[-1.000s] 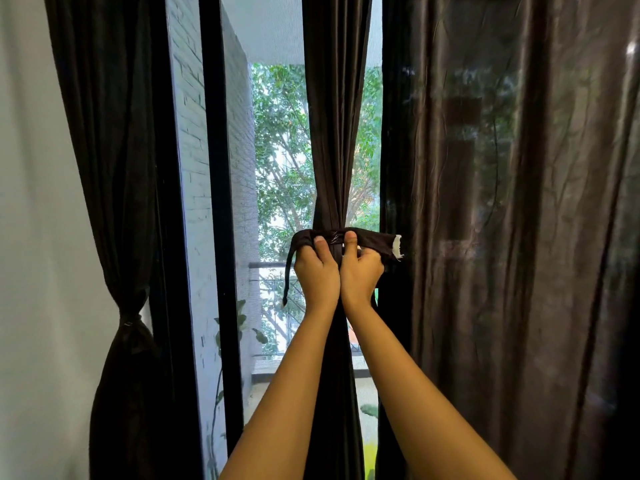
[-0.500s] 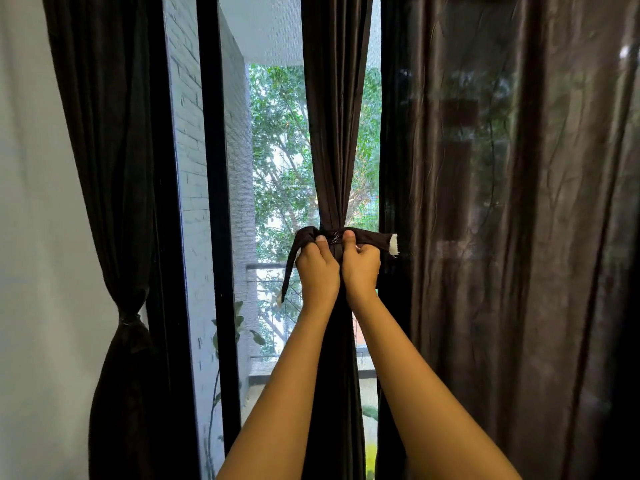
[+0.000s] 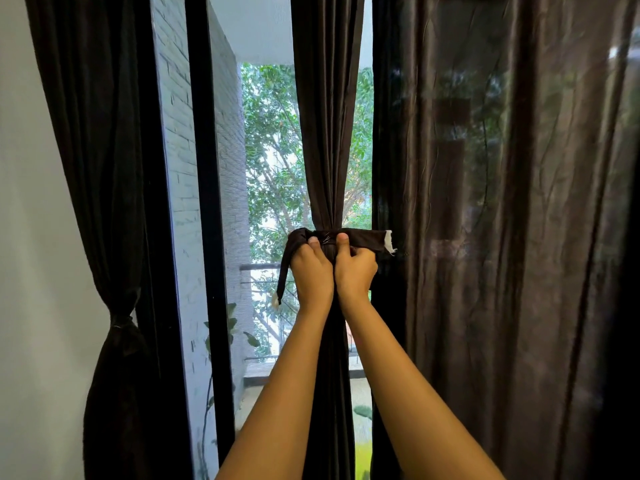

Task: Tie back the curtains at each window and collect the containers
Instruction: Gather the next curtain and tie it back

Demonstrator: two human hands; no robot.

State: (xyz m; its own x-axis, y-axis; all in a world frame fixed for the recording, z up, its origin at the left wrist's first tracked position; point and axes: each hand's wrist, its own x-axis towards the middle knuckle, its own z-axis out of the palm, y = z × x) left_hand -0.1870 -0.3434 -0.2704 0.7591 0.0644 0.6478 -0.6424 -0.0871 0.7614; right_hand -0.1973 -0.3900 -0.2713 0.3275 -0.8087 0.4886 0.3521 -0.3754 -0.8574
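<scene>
Head: left hand (image 3: 311,270), right hand (image 3: 357,268) grip horizontal tie (image 3: 369,238) round curtain (image 3: 325,133).

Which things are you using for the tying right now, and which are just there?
In use: middle curtain, fabric tie, left hand, right hand, both gripping the tie.
Just there: balcony plant, brick wall, railing, trees.

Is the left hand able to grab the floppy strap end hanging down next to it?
Probably yes. The strap end hangs just beside the left hand with nothing between them. That hand is gripping the strap round the curtain, though, so it would need to let go first.
</scene>
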